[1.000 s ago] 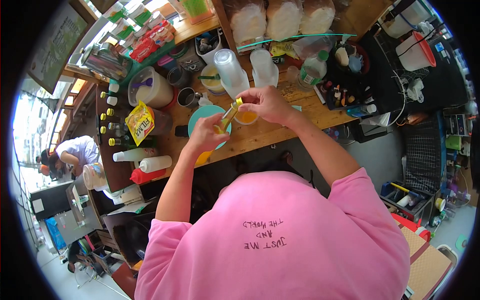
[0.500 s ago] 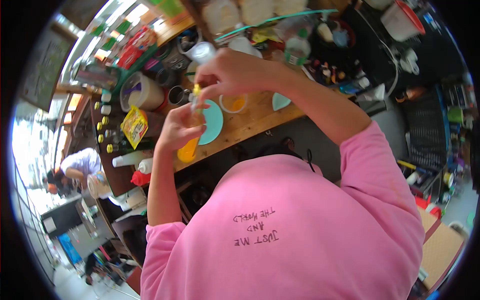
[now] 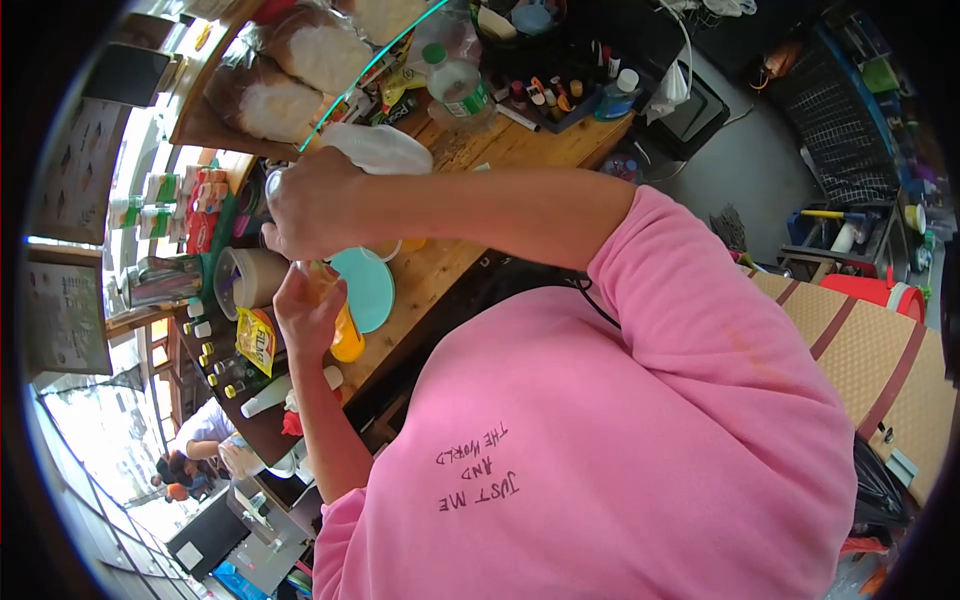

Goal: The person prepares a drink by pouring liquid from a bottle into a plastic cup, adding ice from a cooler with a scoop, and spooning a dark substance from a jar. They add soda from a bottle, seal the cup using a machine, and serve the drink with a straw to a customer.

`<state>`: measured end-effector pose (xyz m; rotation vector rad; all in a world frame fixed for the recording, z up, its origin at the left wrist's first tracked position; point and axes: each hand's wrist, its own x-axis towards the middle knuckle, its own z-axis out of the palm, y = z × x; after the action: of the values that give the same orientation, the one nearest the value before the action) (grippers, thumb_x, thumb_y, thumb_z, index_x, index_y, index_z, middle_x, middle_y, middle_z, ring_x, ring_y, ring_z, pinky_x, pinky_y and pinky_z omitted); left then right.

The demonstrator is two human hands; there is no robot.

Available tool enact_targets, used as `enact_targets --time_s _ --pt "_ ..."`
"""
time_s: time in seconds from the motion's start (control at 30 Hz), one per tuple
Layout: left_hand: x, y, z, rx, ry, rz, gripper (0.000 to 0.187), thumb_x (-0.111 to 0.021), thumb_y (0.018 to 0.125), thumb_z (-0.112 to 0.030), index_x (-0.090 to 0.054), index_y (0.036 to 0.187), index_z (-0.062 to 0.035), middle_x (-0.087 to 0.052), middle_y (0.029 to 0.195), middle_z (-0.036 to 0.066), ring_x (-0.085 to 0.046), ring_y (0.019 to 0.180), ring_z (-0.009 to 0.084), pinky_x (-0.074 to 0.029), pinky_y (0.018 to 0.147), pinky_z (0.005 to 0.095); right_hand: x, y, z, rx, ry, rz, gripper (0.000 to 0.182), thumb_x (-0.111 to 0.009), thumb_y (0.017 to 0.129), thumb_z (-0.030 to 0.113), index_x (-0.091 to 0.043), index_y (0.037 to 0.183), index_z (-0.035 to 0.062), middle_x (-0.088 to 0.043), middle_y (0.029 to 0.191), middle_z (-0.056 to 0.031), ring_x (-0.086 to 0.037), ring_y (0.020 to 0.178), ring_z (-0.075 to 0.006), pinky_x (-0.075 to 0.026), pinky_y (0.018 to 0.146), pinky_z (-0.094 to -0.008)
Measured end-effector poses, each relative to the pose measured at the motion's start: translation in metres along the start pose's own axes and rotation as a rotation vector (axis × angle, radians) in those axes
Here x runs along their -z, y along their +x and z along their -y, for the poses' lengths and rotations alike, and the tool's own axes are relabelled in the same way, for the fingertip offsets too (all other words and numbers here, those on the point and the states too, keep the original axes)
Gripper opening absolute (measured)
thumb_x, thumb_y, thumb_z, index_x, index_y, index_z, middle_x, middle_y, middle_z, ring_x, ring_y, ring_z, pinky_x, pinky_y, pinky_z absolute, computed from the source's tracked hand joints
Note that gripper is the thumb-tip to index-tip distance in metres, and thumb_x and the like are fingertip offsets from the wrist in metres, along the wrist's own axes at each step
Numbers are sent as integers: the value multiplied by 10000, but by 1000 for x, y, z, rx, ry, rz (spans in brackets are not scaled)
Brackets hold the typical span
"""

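My left hand (image 3: pixel 308 308) is closed round the upper part of a clear container with orange contents (image 3: pixel 347 338), beside a turquoise round plate (image 3: pixel 368 292). My right hand (image 3: pixel 318 205) is higher and slightly right of it, its fingers curled; what they hold is hidden. A round pale item (image 3: pixel 273 184) shows at its knuckles. Under my right wrist, the rim of a bowl is partly visible. A pale plastic container (image 3: pixel 380 148) lies just above my right forearm.
A tub (image 3: pixel 255 278), a yellow packet (image 3: pixel 256 342) and small bottles (image 3: pixel 225 380) line the left side. Farther up are bagged white goods (image 3: pixel 283 108), a green-capped bottle (image 3: pixel 459 88) and a tray of small bottles (image 3: pixel 560 95). Another person (image 3: pixel 207 428) is at lower left.
The view has turned, and the table's things appear shifted. My right hand has moved from the yellow top of the container to farther up and left, and that top is no longer visible.
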<state>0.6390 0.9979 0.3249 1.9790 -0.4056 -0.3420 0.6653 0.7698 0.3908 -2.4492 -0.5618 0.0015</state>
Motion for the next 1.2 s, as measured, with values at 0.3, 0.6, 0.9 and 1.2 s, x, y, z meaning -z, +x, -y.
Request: enact_targets --time_s 0.3,0.6,0.9,1.2 --pt "47 -26 -41 -116 387 -192 432 -807 745 -111 -680 1150 -32 -683 826 64 -636 775 104 -551 766 316 14 31 53 85 -18 -24 549 -568 922 480 -743 761 -15 -702 749 -236 -720 769 -403 -549 776 -513" --pt "173 -57 -36 -146 695 -632 526 -754 737 -221 -683 1245 -99 -741 958 156 -721 884 379 -568 811 479 -8 118 199 135 -243 -80 622 -530 983 495 -721 672 -8 -707 714 -216 -725 750 -379 -558 780 -490" --pt "401 -56 29 -398 569 -1332 212 -805 757 -209 -709 872 -59 -724 779 109 -723 696 277 -570 686 385 -72 171 282 278 78 -123 655 -620 963 539 -635 592 0 -584 567 -201 -624 561 -379 -492 593 -474" --pt "497 -8 161 -390 275 -1528 133 -768 823 -187 -707 855 -73 -717 751 40 -692 692 142 -547 705 302 -128 89 163 -110 68 402 484 -724 920 417 -676 711 -17 -621 595 -155 -637 569 -255 -492 579 -420"
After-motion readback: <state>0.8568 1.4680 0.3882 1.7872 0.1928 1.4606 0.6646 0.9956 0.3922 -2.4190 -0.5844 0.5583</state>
